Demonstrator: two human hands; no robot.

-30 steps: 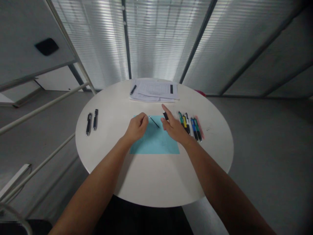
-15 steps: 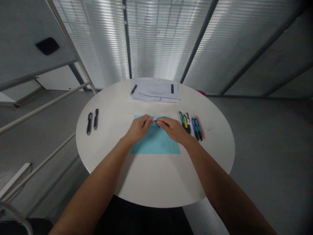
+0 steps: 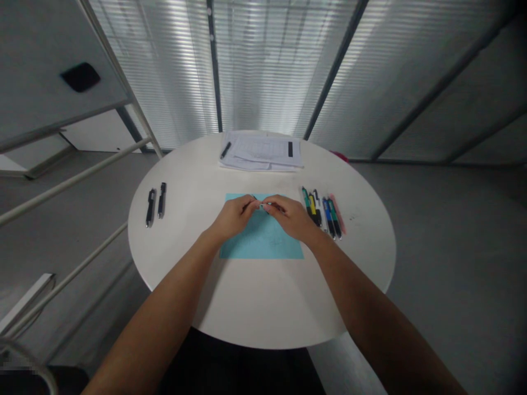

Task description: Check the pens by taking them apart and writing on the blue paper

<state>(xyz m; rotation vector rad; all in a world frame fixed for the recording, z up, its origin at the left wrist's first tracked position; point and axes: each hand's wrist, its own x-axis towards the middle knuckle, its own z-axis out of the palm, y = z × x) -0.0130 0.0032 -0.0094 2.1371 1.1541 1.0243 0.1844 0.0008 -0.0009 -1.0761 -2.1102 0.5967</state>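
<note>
- The round white table (image 3: 263, 302) fills the middle of the view.
- On it, in front of the person, lies a blue sheet (image 3: 263, 241), its near and far edges running left to right.
- Beyond that, at the far edge, is a stack of papers (image 3: 253, 151).
- The left hand (image 3: 234, 216) is over the left part of the sheet, thumb and forefinger drawn together at the tips and aimed right.
- The right hand (image 3: 291, 218) mirrors it over the right part, thumb and forefinger pinched and aimed left; the tips of both hands meet or almost meet.
- Right of the right hand, a row of coloured pens (image 3: 328, 215) slants from far left to near right.
- Well to the left, two black pens (image 3: 150, 208) lie side by side, pointing roughly toward the person.
- A thin dark stick (image 3: 254, 197) on the sheet runs from far left to near right; the fingertips cover its middle, and only its ends show.
- The small part (image 3: 262, 205) sits between the two pinches, clamped at the fingertips; its long axis seems to run hand to hand, though fingers hide most of it and which end points where cannot be told.
</note>
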